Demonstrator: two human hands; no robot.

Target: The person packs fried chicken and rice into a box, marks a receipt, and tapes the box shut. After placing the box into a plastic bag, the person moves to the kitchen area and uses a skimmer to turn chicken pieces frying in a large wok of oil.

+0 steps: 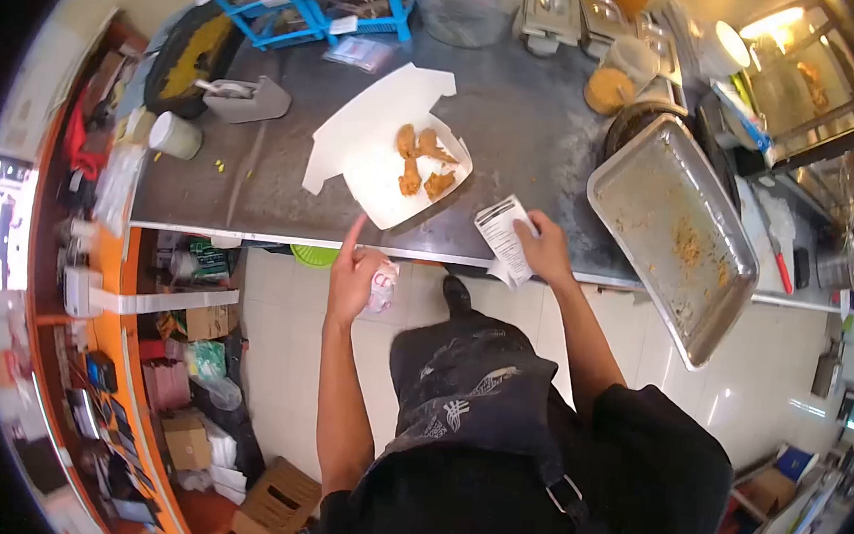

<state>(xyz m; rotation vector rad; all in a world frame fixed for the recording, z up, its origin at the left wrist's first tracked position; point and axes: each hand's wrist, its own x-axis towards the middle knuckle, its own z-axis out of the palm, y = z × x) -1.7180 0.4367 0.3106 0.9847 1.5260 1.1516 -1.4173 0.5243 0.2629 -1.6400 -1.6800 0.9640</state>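
An unfolded white cardboard box [373, 184] lies on the dark counter with several pieces of fried chicken [410, 183] in it. My left hand [349, 279] is at the counter's front edge, its index finger stretched toward the box's near corner. Its other fingers are curled round a small white and pink packet [383, 286]; what the packet contains cannot be made out. To the right of the box, my right hand [545, 246] pinches a printed paper receipt [505, 241], which hangs partly over the edge.
On the right, a crumb-strewn metal tray [625, 197] juts past the counter edge. Behind it are lidded steel containers [551, 14] and a tub of orange-brown powder [610, 89]. Blue baskets [312, 2], a tape dispenser [247, 99] and a white jar [175, 136] stand left.
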